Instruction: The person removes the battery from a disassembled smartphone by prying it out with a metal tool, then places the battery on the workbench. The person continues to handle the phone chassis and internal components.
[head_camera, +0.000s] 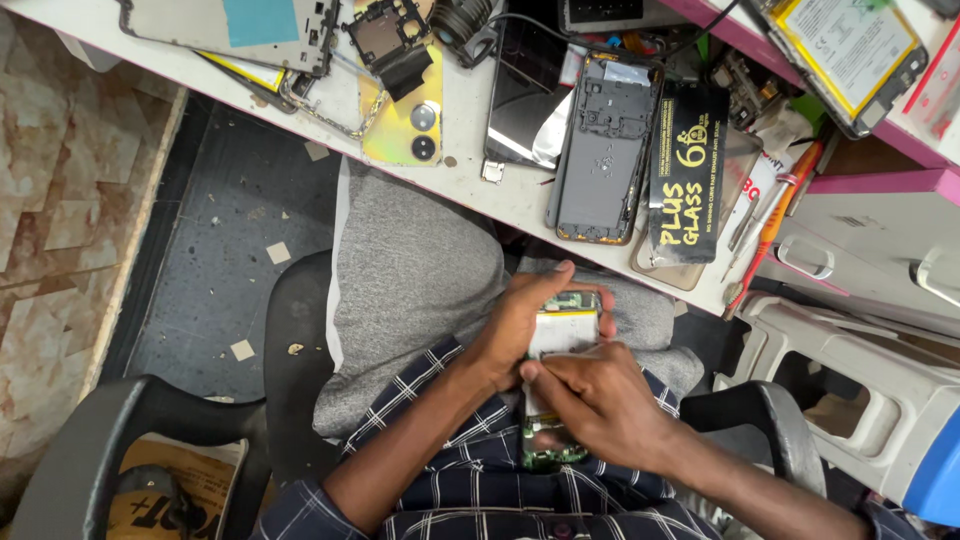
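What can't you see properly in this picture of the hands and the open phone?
- Head view: the middle of the opened phone is covered by the right hand.
- Its far edge is wrapped by the left hand, so the grip there is unclear.
- The tiny parts on its green board are too small to tell.
- The grey panel on the worktop is cut off by the top edge.

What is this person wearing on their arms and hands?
Both hands, left and right, are bare: no gloves, rings or watch show. The forearms are uncovered too. A dark blue shirt with white checks has its sleeves pushed up to about the elbows.
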